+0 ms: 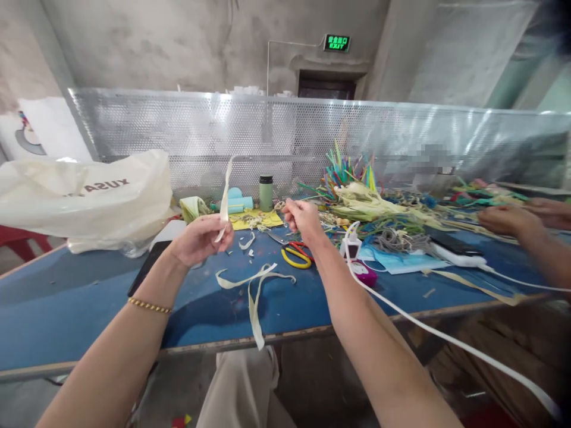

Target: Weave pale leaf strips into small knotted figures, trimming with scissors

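Note:
My left hand point(206, 238) pinches a pale husk strip point(226, 193), which stands up above the fingers with its tip bent over. Level with it, my right hand point(304, 219) is closed, thumb against the fingers; whatever it may hold cannot be made out. More pale strips point(254, 297) lie curled and crossed on the blue table point(191, 315) below and between the hands, one hanging to the front edge. Scissors point(297, 257) with yellow and red handles rest just under my right hand. Scraps cover a yellow sheet point(238, 223) behind my hands.
A green bottle point(266, 195) stands at the back. To the right are heaped husks point(366, 199), coloured stems, cords point(397, 239), a white charger with a cable point(401, 312) running across my right arm, and another person's hands point(513, 220). A large plastic bag point(84, 196) sits left.

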Available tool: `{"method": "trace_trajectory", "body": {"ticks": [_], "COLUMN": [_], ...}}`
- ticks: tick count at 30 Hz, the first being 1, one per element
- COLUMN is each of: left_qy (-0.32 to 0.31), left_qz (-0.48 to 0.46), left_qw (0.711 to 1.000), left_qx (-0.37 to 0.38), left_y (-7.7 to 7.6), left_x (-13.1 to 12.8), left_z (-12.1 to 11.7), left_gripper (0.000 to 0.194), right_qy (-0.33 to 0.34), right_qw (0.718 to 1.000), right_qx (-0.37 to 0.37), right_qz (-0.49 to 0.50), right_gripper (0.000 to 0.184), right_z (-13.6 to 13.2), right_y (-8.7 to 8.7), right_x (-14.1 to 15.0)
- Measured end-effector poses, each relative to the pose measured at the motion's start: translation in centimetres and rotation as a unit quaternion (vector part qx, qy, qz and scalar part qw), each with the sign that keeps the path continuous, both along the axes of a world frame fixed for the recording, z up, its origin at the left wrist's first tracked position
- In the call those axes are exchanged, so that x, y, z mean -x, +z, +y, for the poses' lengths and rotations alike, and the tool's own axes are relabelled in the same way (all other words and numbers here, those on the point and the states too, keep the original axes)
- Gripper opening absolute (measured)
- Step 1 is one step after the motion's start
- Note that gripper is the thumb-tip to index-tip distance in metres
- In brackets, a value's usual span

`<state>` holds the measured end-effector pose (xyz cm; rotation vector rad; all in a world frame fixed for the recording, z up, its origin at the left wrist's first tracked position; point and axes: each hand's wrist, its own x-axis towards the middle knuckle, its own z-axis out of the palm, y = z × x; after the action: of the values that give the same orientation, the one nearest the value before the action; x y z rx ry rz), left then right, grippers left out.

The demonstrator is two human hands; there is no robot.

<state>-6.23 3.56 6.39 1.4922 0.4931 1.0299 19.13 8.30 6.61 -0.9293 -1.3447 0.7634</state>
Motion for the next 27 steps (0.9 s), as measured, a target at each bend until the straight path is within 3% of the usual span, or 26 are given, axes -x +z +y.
{"method": "trace_trajectory", "body": {"ticks": [2, 4, 6, 11, 14, 16, 22, 25, 27], "left_qy": [0.071, 0.123, 0.152, 0.193, 0.204, 0.209, 0.201, 0.224, 0.253], "left_qz": [0.033, 0.078, 0.092, 0.076, 0.078, 0.072, -0.003, -0.015, -0.003], "left_qw": [0.996, 0.988, 0.983, 0.977, 0.975, 0.974, 0.980, 0.974, 0.967], "left_qx": [0.034, 0.050, 0.054, 0.052, 0.042, 0.039, 0.003, -0.008, 0.002], "left_y": [-0.2, -0.4, -0.5, -0.8, -1.0, -1.1, -0.9, -1.2, -1.5], "left_x": [-0.3, -0.6, -0.9, -0.8, -0.8, -0.8, -1.0, -1.1, -1.3], "left_z": [0.3, 0.5, 0.6, 1.1, 1.4, 1.4, 1.3, 1.6, 1.8], "left_gripper": [0.016, 0.017, 0.018, 0.020, 0.020, 0.021, 0.029, 0.028, 0.027], "right_qy": [0.092, 0.222, 0.291, 0.295, 0.288, 0.268, 0.111, 0.053, 0.066], "right_qw": [0.985, 0.933, 0.880, 0.805, 0.781, 0.795, 0.901, 0.961, 0.989], "right_qx": [0.005, 0.028, 0.031, -0.013, -0.041, -0.068, -0.062, -0.024, -0.014], "right_qz": [-0.143, -0.283, -0.373, -0.515, -0.553, -0.539, -0.414, -0.269, -0.129], "right_gripper": [0.030, 0.023, 0.019, 0.016, 0.008, 0.011, 0.020, 0.024, 0.025], "right_z": [-1.2, -2.3, -3.0, -3.1, -3.1, -3.1, -2.6, -2.5, -2.7], "right_y": [-0.2, -0.2, -0.3, -1.3, -2.2, -2.3, -0.8, -0.3, -0.1], "right_x": [0.9, 1.8, 2.3, 3.0, 3.7, 4.1, 3.0, 2.4, 2.6]}}
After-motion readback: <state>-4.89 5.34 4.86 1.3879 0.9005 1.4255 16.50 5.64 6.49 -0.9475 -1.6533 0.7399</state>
